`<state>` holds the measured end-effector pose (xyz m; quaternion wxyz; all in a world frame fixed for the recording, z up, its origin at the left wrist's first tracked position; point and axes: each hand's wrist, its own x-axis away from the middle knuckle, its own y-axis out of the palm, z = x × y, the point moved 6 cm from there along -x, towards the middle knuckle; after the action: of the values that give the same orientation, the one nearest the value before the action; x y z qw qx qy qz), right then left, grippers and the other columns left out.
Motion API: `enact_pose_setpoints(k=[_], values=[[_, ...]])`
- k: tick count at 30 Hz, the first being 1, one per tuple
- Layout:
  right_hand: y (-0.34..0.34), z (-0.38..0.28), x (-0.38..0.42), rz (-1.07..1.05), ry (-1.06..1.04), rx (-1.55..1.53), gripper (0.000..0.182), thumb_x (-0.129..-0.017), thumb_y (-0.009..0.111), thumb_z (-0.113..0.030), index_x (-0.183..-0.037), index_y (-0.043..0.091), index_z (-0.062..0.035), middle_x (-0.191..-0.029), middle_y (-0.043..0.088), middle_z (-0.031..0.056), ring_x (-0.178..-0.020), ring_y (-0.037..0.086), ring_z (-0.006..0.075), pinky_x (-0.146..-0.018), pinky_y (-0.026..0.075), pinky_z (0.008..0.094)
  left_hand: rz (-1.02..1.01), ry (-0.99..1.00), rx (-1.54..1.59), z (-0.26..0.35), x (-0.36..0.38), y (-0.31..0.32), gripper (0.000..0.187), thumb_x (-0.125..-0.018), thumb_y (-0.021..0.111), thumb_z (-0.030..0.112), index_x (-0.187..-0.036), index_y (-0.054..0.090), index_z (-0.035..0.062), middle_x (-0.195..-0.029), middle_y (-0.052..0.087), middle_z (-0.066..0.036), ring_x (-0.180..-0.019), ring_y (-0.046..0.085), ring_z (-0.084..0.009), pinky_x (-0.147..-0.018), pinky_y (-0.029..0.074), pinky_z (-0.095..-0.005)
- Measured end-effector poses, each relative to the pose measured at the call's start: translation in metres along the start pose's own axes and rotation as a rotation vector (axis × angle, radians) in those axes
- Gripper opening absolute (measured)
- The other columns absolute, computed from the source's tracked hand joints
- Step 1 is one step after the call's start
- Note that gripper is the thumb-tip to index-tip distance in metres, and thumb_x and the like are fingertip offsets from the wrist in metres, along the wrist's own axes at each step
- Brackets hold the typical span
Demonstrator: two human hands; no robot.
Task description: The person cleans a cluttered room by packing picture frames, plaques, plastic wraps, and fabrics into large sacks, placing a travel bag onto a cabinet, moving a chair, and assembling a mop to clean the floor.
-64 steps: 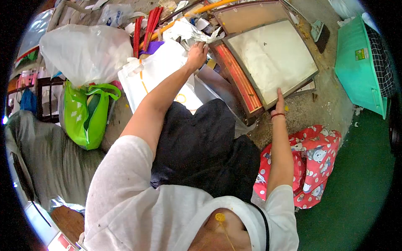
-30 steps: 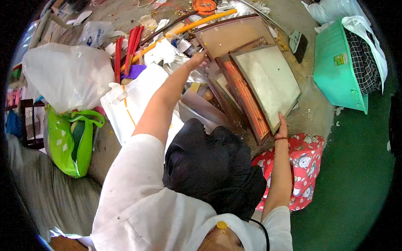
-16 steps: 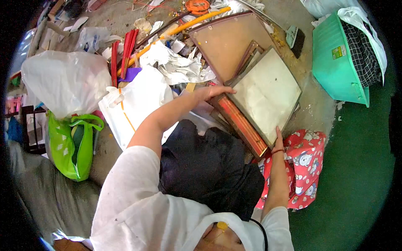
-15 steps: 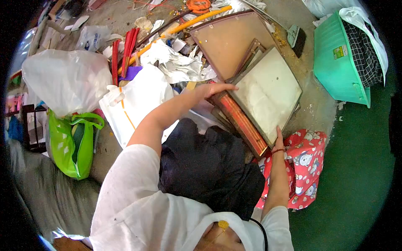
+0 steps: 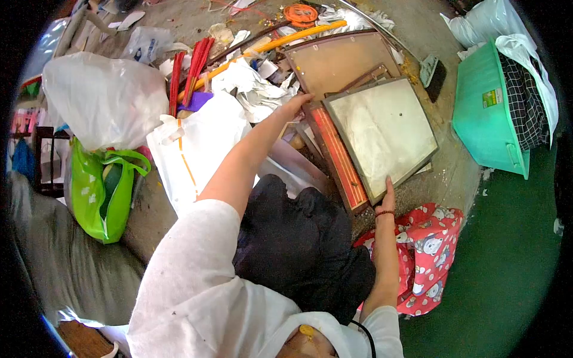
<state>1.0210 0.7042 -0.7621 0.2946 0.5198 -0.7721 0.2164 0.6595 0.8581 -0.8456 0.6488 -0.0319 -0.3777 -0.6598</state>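
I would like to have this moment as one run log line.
left hand: at far corner of stacked frames | right hand: holding near corner | nearby: red patterned bag, green tub

We see fairly bright, diffuse light washing out the white bag (image 5: 206,143) near the hand (image 5: 300,102); fisheye distortion and black corners frame everything.

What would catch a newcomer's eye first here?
Probably the pale, dark-framed panel right of centre, atop a stack with a red-striped edge, the left hand by its upper-left side and the right hand at its near corner. Next, the turquoise tub at far right and the lime-green bag at left.
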Motion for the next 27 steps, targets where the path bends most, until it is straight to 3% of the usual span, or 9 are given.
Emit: enact_pose_setpoints(k=[2, 6, 9, 14, 15, 17, 19, 22, 27], values=[[0.0, 0.007, -0.003, -0.024, 0.019, -0.103, 0.064, -0.074, 0.057, -0.042, -0.12, 0.039, -0.003, -0.12, 0.043, 0.0091, -0.105, 0.045, 0.0221, -0.087, 0.036, 0.0342, 0.033, -0.074, -0.01, -0.007, -0.011, -0.006, 0.036, -0.076, 0.053, 0.041, -0.098, 0.05, 0.0127, -0.088, 0.057, -0.006, -0.076, 0.055, -0.0204, -0.066, 0.043, -0.0342], [0.002, 0.002, -0.005, -0.121, -0.005, -0.152, 0.062, -0.074, 0.057, -0.042, -0.12, 0.04, -0.0039, -0.12, 0.043, 0.0081, -0.105, 0.045, 0.0222, -0.085, 0.037, 0.0354, 0.04, -0.098, 0.206, 0.004, -0.007, 0.008, 0.04, -0.075, 0.053, 0.042, -0.102, 0.049, 0.0118, -0.099, 0.054, -0.006, -0.083, 0.054, -0.0211, -0.072, 0.043, -0.0354], [0.008, -0.013, 0.012, -0.16, 0.039, -0.141, 0.06, -0.074, 0.057, -0.04, -0.119, 0.041, -0.0045, -0.117, 0.045, 0.0074, -0.102, 0.047, 0.0224, -0.084, 0.039, 0.036, 0.15, -0.1, 0.341, 0.012, -0.006, 0.008, 0.039, -0.074, 0.055, 0.041, -0.099, 0.052, 0.0106, -0.097, 0.056, -0.005, -0.079, 0.054, -0.0207, -0.07, 0.043, -0.0339], [-0.008, -0.035, 0.029, -0.111, -0.117, -0.256, 0.052, -0.074, 0.059, -0.033, -0.114, 0.044, -0.0037, -0.109, 0.05, 0.0082, -0.095, 0.051, 0.0232, -0.079, 0.042, 0.035, -0.197, -0.093, -0.071, 0.005, -0.026, 0.004, 0.031, -0.071, 0.062, 0.036, -0.087, 0.058, 0.0105, -0.092, 0.057, -0.004, -0.081, 0.053, -0.0156, -0.071, 0.043, -0.0306], [-0.012, -0.041, 0.028, -0.162, -0.156, -0.294, 0.05, -0.074, 0.059, -0.031, -0.112, 0.045, -0.0021, -0.107, 0.051, 0.009, -0.094, 0.051, 0.0234, -0.078, 0.043, 0.0345, -0.144, -0.039, -0.057, -0.009, -0.042, 0.0, 0.031, -0.07, 0.063, 0.035, -0.087, 0.058, 0.0089, -0.081, 0.058, -0.004, -0.068, 0.054, -0.0141, -0.058, 0.043, -0.0275], [-0.027, -0.041, 0.026, -0.158, -0.124, -0.288, 0.048, -0.074, 0.059, -0.03, -0.111, 0.046, -0.0018, -0.104, 0.053, 0.0091, -0.092, 0.053, 0.0237, -0.078, 0.043, 0.034, 0.135, -0.095, 0.097, 0.026, 0.085, 0.045, 0.02, -0.077, 0.053, 0.022, -0.089, 0.055, 0.0056, -0.062, 0.053, -0.003, -0.045, 0.046, -0.0156, -0.043, 0.037, -0.0284], [-0.033, -0.048, 0.03, -0.137, -0.135, -0.287, 0.047, -0.074, 0.059, -0.03, -0.11, 0.046, -0.0019, -0.103, 0.054, 0.0089, -0.091, 0.053, 0.0235, -0.077, 0.043, 0.0341, -0.303, -0.044, 0.045, -0.058, 0.025, 0.006, 0.013, -0.079, 0.049, 0.015, -0.081, 0.054, 0.0036, -0.056, 0.052, -0.005, -0.046, 0.046, -0.0156, -0.045, 0.04, -0.0307], [-0.023, -0.06, 0.051, -0.215, -0.094, -0.314, 0.045, -0.074, 0.058, -0.031, -0.107, 0.049, -0.0024, -0.101, 0.055, 0.0085, -0.09, 0.054, 0.0227, -0.075, 0.044, 0.0342, -0.16, -0.053, 0.118, -0.057, 0.101, 0.03, 0.016, -0.08, 0.046, 0.014, -0.069, 0.052, 0.0026, -0.051, 0.049, -0.005, -0.045, 0.046, -0.0156, -0.044, 0.039, -0.0304], [-0.046, -0.02, 0.045, -0.218, 0.034, -0.081, 0.049, -0.072, 0.059, -0.032, -0.109, 0.049, -0.0015, -0.106, 0.053, 0.009, -0.096, 0.051, 0.0217, -0.082, 0.039, 0.0329, -0.331, 0.29, -0.571, -0.103, 0.143, -0.007, 0.013, -0.079, 0.047, 0.01, -0.083, 0.055, 0.0006, -0.059, 0.055, -0.012, -0.051, 0.052, -0.0208, -0.048, 0.043, -0.0312]])
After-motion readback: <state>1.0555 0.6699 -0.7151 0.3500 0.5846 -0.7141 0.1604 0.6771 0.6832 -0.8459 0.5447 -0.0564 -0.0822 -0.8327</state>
